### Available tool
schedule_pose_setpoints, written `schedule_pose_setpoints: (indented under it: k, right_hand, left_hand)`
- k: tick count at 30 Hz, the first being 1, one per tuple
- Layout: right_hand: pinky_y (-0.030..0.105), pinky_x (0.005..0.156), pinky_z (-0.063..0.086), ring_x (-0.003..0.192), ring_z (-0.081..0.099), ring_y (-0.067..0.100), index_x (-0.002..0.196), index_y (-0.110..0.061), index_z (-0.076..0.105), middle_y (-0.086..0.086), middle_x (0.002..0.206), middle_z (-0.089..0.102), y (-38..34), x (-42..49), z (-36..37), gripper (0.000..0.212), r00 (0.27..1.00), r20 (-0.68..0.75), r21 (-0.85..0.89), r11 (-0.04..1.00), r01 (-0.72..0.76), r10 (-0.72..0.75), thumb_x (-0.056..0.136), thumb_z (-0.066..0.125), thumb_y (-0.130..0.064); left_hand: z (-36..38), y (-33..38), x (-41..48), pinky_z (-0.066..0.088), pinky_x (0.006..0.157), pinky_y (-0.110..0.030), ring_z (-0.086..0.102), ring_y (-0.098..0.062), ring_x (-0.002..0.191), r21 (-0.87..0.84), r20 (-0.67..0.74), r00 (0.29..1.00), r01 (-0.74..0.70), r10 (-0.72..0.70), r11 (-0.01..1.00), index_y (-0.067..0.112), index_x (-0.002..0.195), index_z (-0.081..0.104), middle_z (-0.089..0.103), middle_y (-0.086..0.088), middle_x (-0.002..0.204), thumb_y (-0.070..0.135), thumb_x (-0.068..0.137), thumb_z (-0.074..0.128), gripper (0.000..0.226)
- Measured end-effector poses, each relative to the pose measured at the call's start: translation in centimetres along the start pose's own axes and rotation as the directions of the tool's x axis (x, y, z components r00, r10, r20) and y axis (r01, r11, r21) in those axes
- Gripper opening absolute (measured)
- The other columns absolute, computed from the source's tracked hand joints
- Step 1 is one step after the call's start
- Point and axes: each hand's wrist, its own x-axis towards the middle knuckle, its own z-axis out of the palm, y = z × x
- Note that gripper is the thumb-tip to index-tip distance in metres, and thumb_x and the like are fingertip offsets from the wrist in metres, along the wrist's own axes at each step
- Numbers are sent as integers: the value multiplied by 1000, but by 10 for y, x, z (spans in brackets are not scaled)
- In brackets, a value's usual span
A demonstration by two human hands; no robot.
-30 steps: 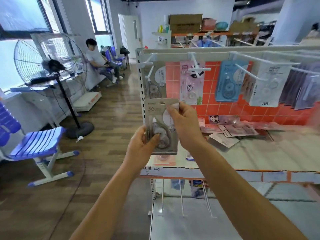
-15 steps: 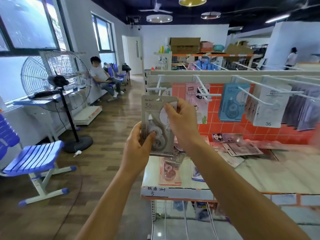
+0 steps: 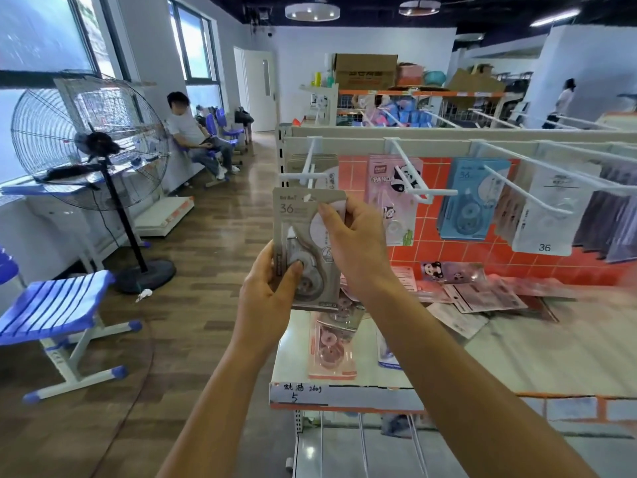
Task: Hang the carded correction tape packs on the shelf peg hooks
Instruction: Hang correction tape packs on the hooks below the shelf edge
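Note:
Both of my hands hold a grey carded correction tape pack point(image 3: 303, 232) marked 36, upright in front of the shelf. My left hand point(image 3: 269, 291) grips its lower left edge with the thumb on the blister. My right hand point(image 3: 355, 243) pinches its upper right part. The pack's hang hole sits just below the tip of the leftmost white peg hook point(image 3: 305, 174), where a matching grey pack point(image 3: 327, 170) hangs. Further right hang a pink panda pack point(image 3: 386, 188), a blue pack point(image 3: 472, 201) and a white pack point(image 3: 548, 215). Several loose packs point(image 3: 475, 294) lie on the shelf board point(image 3: 517, 353).
A pink pack point(image 3: 332, 343) lies at the shelf's front left by a handwritten price strip point(image 3: 344, 395). To the left stand a big floor fan point(image 3: 93, 146) and a blue chair point(image 3: 55, 312) on wooden floor. A person sits by the windows point(image 3: 193, 132); another stands far right point(image 3: 565, 98).
Both hands have lifted the grey pack upward, from shelf-board height to just under the leftmost peg hook's tip. My head has tilted up, showing more of the room.

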Motion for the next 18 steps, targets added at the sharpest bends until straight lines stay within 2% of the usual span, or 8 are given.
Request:
schedule_pose_setpoints:
  k: [3, 4, 7, 11, 13, 16, 18]
  right_hand:
    - [35, 63, 47, 65, 50, 13, 88, 2, 64, 14, 75, 61, 16, 15, 2, 23, 999, 14, -18, 999, 44, -43, 94, 57, -20]
    - [35, 62, 47, 65, 51, 13, 89, 1, 65, 15, 76, 62, 21, 21, 3, 23, 998, 15, -22, 998, 58, -58, 94, 57, -20]
    - [23, 51, 36, 54, 42, 5, 86, 2, 65, 1, 61, 52, 36, 44, 7, 24, 997, -14, -53, 996, 74, -75, 94, 57, -19]
    - [16, 50, 31, 51, 39, 2, 75, -9, 62, -11, 57, 46, 54, 78, 17, 21, 998, -32, -47, 998, 50, -51, 93, 57, -19]
    - [12, 51, 32, 52, 42, 2, 69, -22, 57, -14, 57, 46, 59, 92, 19, 24, 997, -49, -77, 995, 61, -64, 93, 58, -18]
    - [9, 51, 35, 55, 45, 1, 74, -22, 57, -14, 60, 48, 65, 108, 19, 19, 996, -44, -111, 992, 66, -72, 93, 58, -18]
    - [8, 51, 35, 55, 46, 1, 72, -23, 57, -14, 60, 49, 70, 116, 19, 21, 996, -47, -116, 990, 74, -79, 92, 59, -18]
  left_hand:
    - [1, -11, 17, 56, 83, -32, 68, -13, 99, 78, -14, 1000, -18, 19, 997, 22, 127, 55, 71, 3, 106, 14, 96, 55, 32]
    - [1, -15, 24, 56, 83, -32, 68, -12, 98, 105, -19, 1000, -18, 20, 994, 22, 127, 55, 71, 4, 105, 14, 96, 55, 32]
    - [0, -24, 49, 55, 80, -24, 67, -7, 95, 200, -6, 999, -43, 45, 979, 21, 127, 56, 71, 9, 103, 14, 96, 55, 31]
    - [5, -41, 89, 50, 71, -14, 65, 4, 82, 286, -72, 997, -7, 29, 958, 19, 114, 60, 69, 17, 88, 14, 95, 57, 19]
    - [10, -53, 105, 52, 69, -22, 65, 0, 78, 288, -132, 991, 41, -2, 957, 19, 110, 63, 70, 12, 84, 16, 95, 58, 16]
    - [21, -69, 119, 53, 73, -41, 60, -15, 75, 265, -160, 987, 63, -20, 962, 27, 99, 63, 69, -13, 87, 19, 96, 57, 11]
    - [26, -75, 124, 51, 73, -39, 59, -16, 77, 241, -180, 983, 60, -16, 969, 29, 92, 59, 66, -12, 86, 16, 96, 57, 13]
